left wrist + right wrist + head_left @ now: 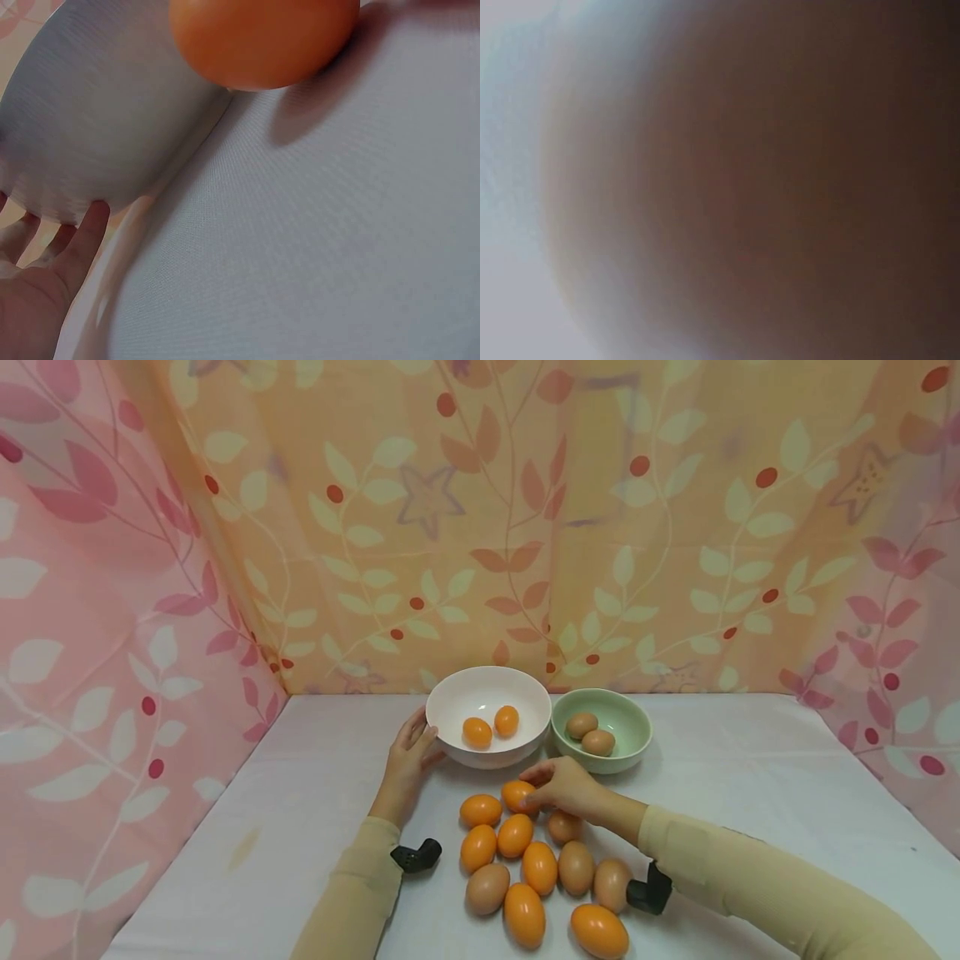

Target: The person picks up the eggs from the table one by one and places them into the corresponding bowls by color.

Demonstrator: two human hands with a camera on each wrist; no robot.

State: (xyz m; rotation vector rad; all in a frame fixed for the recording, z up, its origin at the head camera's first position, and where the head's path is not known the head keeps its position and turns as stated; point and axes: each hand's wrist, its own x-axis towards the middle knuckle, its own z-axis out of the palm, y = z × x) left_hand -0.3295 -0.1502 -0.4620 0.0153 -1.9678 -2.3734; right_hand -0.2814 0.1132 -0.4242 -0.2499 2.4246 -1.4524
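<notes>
Left hand (407,762): fingers extended, touching the white bowl (482,759) at its left.
Right hand (568,787): thumb and fingers pinching an orange egg (513,794).
Orange egg: in front of the white bowl.

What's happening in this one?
A person's right hand pinches an orange egg beside other orange eggs and brown eggs on the table. The left hand rests against the white bowl, which holds two orange eggs. Next to it, the green bowl contains two brown eggs.
</notes>
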